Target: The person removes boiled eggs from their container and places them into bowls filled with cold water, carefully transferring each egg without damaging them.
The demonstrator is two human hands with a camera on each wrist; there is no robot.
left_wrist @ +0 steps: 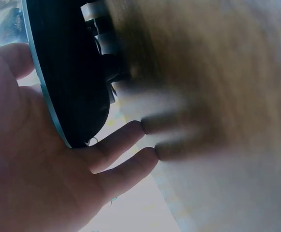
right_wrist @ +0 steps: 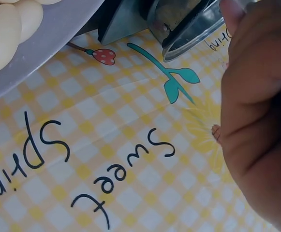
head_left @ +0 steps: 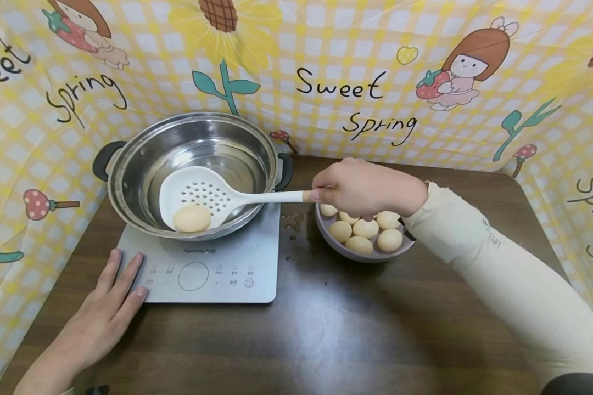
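My right hand (head_left: 363,186) grips the end of a white slotted spoon (head_left: 197,184), whose perforated bowl is inside the steel pot (head_left: 222,131). One light brown egg (head_left: 191,218) lies in the spoon. The pot stands on a white induction cooker (head_left: 262,269). At the cooker's left front edge rests my left hand (head_left: 96,318), fingers extended; the left wrist view shows the cooker's dark underside (left_wrist: 67,67) between thumb and fingers. Below my right hand is a grey-purple bowl (head_left: 346,253) with several eggs (head_left: 365,227), partly hidden by that hand.
Small puddles of water (head_left: 295,220) lie on the brown wooden table (head_left: 326,340) between cooker and bowl. A yellow checked cloth (head_left: 326,49) stands behind and at both sides. Black handles (head_left: 108,160) stick out from the pot.
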